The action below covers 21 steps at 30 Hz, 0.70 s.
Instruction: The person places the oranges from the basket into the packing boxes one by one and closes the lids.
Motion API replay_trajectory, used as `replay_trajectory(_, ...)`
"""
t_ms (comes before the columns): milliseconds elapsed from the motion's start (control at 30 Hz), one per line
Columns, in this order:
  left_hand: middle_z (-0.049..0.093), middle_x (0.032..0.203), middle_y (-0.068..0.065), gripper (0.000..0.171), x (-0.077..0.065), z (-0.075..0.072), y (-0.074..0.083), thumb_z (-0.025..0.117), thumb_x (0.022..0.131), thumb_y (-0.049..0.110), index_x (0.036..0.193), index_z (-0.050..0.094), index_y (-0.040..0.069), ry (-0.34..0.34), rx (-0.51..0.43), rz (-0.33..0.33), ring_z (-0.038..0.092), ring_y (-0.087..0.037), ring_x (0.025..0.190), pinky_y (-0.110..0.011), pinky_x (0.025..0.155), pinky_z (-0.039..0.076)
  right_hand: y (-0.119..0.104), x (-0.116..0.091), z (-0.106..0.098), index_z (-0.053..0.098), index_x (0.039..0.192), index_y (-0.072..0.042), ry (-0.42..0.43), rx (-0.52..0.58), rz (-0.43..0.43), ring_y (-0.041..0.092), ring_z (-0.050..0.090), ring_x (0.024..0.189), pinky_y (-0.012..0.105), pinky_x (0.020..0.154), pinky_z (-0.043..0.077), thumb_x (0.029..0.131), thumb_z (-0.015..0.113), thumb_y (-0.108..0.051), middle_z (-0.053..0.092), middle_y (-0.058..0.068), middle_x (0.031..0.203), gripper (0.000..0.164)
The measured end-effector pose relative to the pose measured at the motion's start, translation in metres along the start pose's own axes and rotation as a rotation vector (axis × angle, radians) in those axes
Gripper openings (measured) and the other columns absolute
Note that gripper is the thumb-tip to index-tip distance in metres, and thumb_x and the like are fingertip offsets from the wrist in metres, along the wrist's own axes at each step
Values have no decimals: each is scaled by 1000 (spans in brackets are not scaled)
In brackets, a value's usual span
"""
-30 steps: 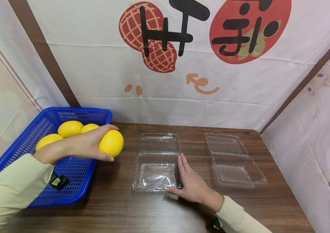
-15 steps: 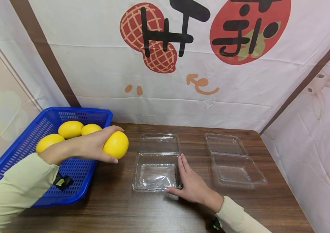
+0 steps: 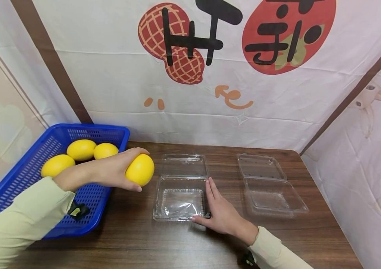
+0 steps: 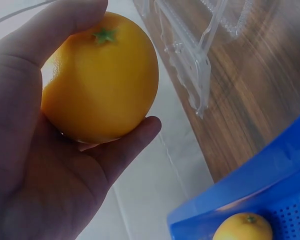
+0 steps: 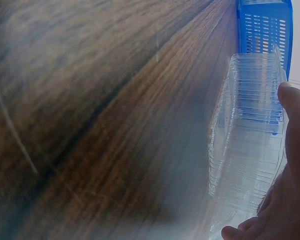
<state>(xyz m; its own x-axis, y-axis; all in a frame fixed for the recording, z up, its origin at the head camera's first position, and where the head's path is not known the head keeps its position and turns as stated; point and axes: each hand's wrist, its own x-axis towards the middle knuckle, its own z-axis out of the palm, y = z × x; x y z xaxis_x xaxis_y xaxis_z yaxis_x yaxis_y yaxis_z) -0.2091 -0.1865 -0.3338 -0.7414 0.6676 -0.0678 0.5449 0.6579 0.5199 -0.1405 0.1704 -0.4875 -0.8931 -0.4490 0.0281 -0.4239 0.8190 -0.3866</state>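
Observation:
My left hand (image 3: pixel 114 170) grips a yellow-orange toy-like orange (image 3: pixel 140 170) in the air, just right of the blue basket. In the left wrist view the orange (image 4: pixel 107 82) shows a green star-shaped stem end, with the thumb and fingers around it. My right hand (image 3: pixel 224 215) lies along the right side of a clear plastic clamshell box (image 3: pixel 180 201), fingers straight and thumb at its near right corner. This box stands open, its lid folded back toward the wall. In the right wrist view, the thumb touches the box's ribbed side (image 5: pixel 255 125).
A blue perforated basket (image 3: pixel 101 220) at the left holds several more oranges (image 3: pixel 81 150), partly behind my left arm. A second open clamshell box (image 3: pixel 274 194) stands at the right on the brown wooden table (image 3: pixel 163 246). A printed cloth (image 3: pixel 109 74) hangs behind.
My left hand has moved a little right and toward me with the orange, away from the basket. My right hand and the boxes have stayed in place.

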Motion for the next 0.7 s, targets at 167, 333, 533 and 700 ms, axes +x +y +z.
replay_trajectory(167,53,132,-14,91,2,4,2,87,76,43,144,39,7,1,3,11,57,-22,100,-44,86,52,0,0,0,8,160,5,-3,3,2,43,44,138,48,98,52,85,60,-76,6,27,167,122)
replay_trajectory(333,53,132,-13,89,5,7,4,88,76,39,144,39,6,-4,-11,20,56,-23,101,-46,88,52,-1,0,-1,9,160,5,-4,0,2,43,44,138,48,98,52,85,60,-76,6,27,167,122)
replay_trajectory(533,54,128,-11,90,10,12,4,88,76,40,144,38,7,-22,-9,28,57,-22,101,-45,88,52,-2,0,-2,10,160,6,-1,4,1,44,45,137,48,97,53,85,62,-75,6,27,166,122)
replay_trajectory(700,53,130,-12,91,16,18,4,88,75,41,143,39,6,-28,-17,68,57,-23,103,-46,88,52,-4,-1,-3,10,160,6,-1,9,-1,44,46,136,48,96,53,85,62,-75,7,28,166,122)
